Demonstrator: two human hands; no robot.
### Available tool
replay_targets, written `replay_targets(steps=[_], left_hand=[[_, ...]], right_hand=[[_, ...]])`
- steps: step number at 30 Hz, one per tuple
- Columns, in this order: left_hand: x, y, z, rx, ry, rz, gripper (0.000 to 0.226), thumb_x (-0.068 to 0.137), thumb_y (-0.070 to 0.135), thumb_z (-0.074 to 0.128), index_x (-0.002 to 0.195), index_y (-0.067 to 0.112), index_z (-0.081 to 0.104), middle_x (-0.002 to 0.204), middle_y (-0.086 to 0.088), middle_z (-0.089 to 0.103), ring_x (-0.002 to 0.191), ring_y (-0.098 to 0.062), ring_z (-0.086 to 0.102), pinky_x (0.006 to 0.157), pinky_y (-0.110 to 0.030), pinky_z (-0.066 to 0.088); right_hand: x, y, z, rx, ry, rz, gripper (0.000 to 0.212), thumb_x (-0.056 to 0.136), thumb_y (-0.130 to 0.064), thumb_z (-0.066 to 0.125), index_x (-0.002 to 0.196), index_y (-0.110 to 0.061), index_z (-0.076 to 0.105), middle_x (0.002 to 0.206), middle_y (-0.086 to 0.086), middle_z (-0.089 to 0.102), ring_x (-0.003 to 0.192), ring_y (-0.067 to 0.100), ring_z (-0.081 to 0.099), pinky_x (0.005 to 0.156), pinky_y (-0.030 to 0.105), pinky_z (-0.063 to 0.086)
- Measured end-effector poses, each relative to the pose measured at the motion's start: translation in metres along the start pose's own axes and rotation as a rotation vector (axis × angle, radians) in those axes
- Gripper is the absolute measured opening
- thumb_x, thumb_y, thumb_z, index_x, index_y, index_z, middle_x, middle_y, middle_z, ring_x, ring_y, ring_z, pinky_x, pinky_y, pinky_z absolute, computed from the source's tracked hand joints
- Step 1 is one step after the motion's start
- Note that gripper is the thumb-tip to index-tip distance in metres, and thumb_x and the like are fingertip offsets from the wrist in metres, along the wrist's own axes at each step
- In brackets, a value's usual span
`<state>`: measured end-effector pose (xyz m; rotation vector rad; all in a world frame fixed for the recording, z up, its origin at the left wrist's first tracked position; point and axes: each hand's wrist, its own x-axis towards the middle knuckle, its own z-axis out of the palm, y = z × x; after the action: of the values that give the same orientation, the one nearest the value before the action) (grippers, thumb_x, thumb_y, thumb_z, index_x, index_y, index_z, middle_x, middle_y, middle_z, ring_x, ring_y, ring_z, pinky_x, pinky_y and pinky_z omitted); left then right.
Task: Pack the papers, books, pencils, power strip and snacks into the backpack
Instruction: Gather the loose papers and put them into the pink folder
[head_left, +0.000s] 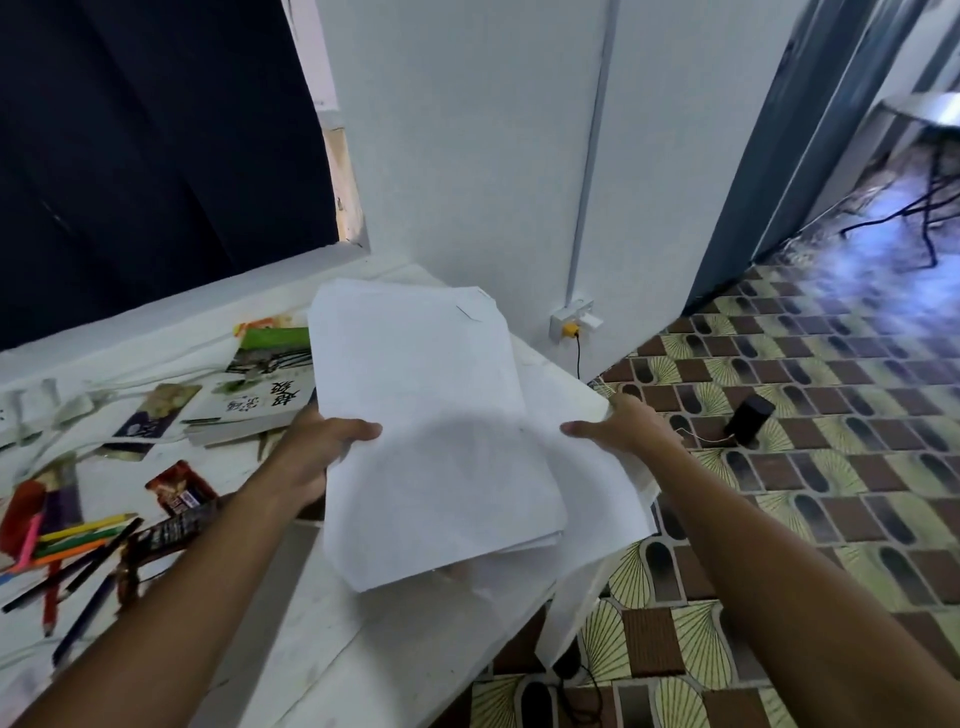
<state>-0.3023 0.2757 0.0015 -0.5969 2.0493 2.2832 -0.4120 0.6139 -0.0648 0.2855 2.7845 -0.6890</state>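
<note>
A loose stack of white papers (431, 415) is held above the right end of the white table (363, 634). My left hand (317, 447) grips the stack's left edge with the thumb on top. Its right edge is gripped by my right hand (621, 423). Books (260, 389) lie on the table left of the papers. Several coloured pencils (72, 551) are scattered at the front left. Snack wrappers (179, 493) lie beside them. A white power strip (47, 405) rests at the far left. No backpack is in view.
A white wall corner rises behind the table, with a wall socket (571, 325) and a yellow plug. A small black object (748, 418) stands on the patterned tile floor to the right. A dark window is at upper left. Cables run across the floor at far right.
</note>
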Motion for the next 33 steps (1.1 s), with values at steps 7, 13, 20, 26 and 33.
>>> replay_targets(steps=[7, 13, 20, 26, 33], left_hand=[[0.014, 0.003, 0.014, 0.004, -0.027, -0.004, 0.042, 0.077, -0.019, 0.060, 0.109, 0.009, 0.063, 0.112, -0.017, 0.068, 0.098, -0.035, 0.066, 0.081, -0.041, 0.053], [0.037, 0.006, 0.031, 0.031, -0.007, 0.003, 0.047, 0.077, -0.019, 0.061, 0.119, 0.003, 0.061, 0.115, -0.018, 0.067, 0.104, -0.037, 0.064, 0.087, -0.044, 0.051], [0.058, 0.018, 0.048, 0.058, -0.019, 0.051, 0.049, 0.079, -0.022, 0.058, 0.122, 0.000, 0.057, 0.117, -0.017, 0.064, 0.092, -0.027, 0.064, 0.080, -0.036, 0.050], [0.068, 0.031, 0.048, 0.089, 0.066, 0.061, 0.047, 0.079, -0.021, 0.059, 0.125, -0.009, 0.054, 0.120, -0.020, 0.061, 0.089, -0.029, 0.062, 0.080, -0.036, 0.048], [0.066, 0.054, 0.064, 0.030, -0.026, 0.080, 0.042, 0.078, -0.014, 0.065, 0.119, -0.004, 0.060, 0.118, -0.021, 0.065, 0.095, -0.032, 0.065, 0.081, -0.039, 0.054]], right_hand=[[0.019, 0.018, -0.021, 0.347, -0.006, 0.050, 0.042, 0.074, -0.039, 0.080, 0.058, -0.015, 0.050, 0.064, 0.004, 0.055, 0.059, 0.020, 0.052, 0.062, 0.025, 0.044], [0.034, 0.030, -0.037, 0.643, 0.247, 0.061, 0.019, 0.085, -0.012, 0.066, 0.073, -0.011, 0.051, 0.069, 0.010, 0.049, 0.062, 0.018, 0.044, 0.052, 0.022, 0.035], [0.038, 0.003, -0.083, 1.030, 0.402, -0.118, 0.020, 0.088, 0.001, 0.057, 0.082, -0.014, 0.069, 0.092, 0.008, 0.071, 0.089, 0.026, 0.067, 0.082, 0.037, 0.054], [0.038, -0.010, -0.133, 1.254, 0.442, -0.108, 0.018, 0.088, -0.002, 0.062, 0.077, -0.016, 0.068, 0.094, 0.005, 0.069, 0.096, 0.026, 0.066, 0.094, 0.040, 0.052], [0.012, -0.034, -0.135, 1.275, 0.198, -0.207, 0.013, 0.091, 0.001, 0.058, 0.089, -0.008, 0.067, 0.098, 0.013, 0.071, 0.092, 0.033, 0.069, 0.084, 0.047, 0.056]])
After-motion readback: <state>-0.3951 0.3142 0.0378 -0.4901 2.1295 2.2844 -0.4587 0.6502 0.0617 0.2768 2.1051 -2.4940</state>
